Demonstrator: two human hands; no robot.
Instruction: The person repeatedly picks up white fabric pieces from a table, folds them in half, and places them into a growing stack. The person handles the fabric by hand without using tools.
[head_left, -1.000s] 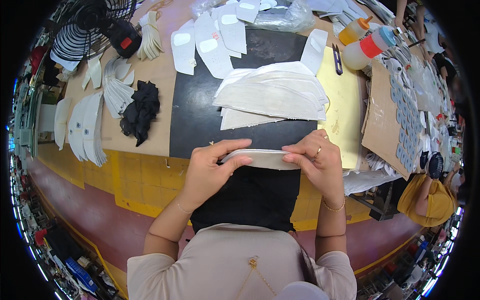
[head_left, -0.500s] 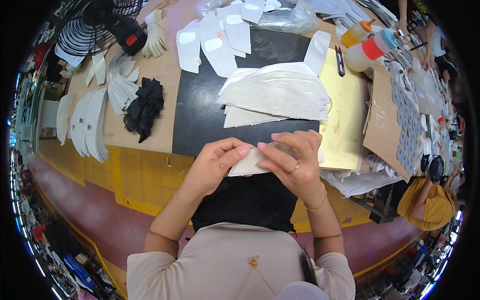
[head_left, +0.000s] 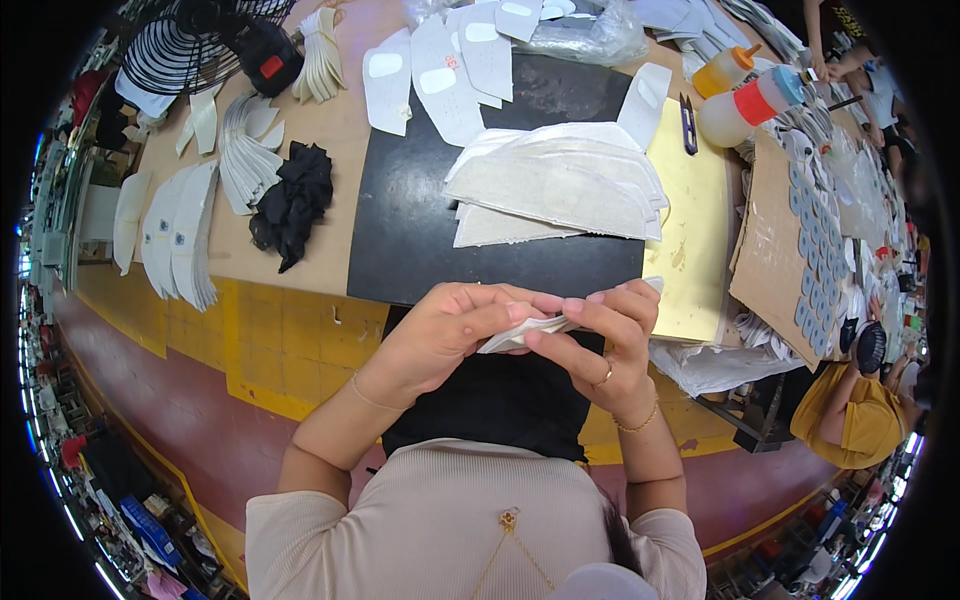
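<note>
Both my hands pinch one white fabric piece [head_left: 508,342] in front of the table edge. My left hand [head_left: 455,335] is closed on its left part, thumb on top. My right hand [head_left: 615,345] grips farther along, with thumb and fingers closed on it. The piece is seen nearly edge-on and looks bent; much of it is hidden behind my fingers. Beyond my hands, a fanned stack of similar off-white pieces [head_left: 555,185] lies on the black mat [head_left: 400,230].
Thread snips [head_left: 688,125] lie on a yellow sheet [head_left: 690,230] beside two squeeze bottles [head_left: 745,108]. Cardboard with grey rings [head_left: 775,250] leans at the right. Black cloth [head_left: 293,205], white piece bundles [head_left: 180,235] and a fan [head_left: 200,45] occupy the left. A person in yellow [head_left: 850,415] is at far right.
The fabric piece has turned from showing its flat face to nearly edge-on. My left fingers have reached further right along it, closer to my right fingertips. The view has shifted slightly.
</note>
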